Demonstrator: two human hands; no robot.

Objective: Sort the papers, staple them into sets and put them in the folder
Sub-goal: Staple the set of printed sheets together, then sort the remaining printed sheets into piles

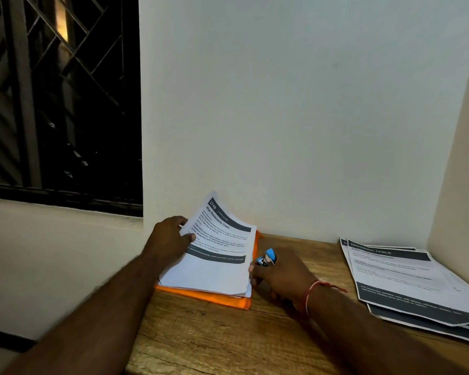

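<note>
A stack of printed papers lies on an orange folder at the left end of the wooden table. My left hand pinches the left edge of the top sheets and lifts their far end, so they curl upward. My right hand grips a blue stapler just to the right of the stack, fingertips touching the stack's right edge. A second pile of papers, headed "Dressing Table", lies fanned out at the right.
The wooden table sits in a corner, with a white wall behind and another at the right. A dark barred window is at the upper left. The table's left edge runs just beside the folder.
</note>
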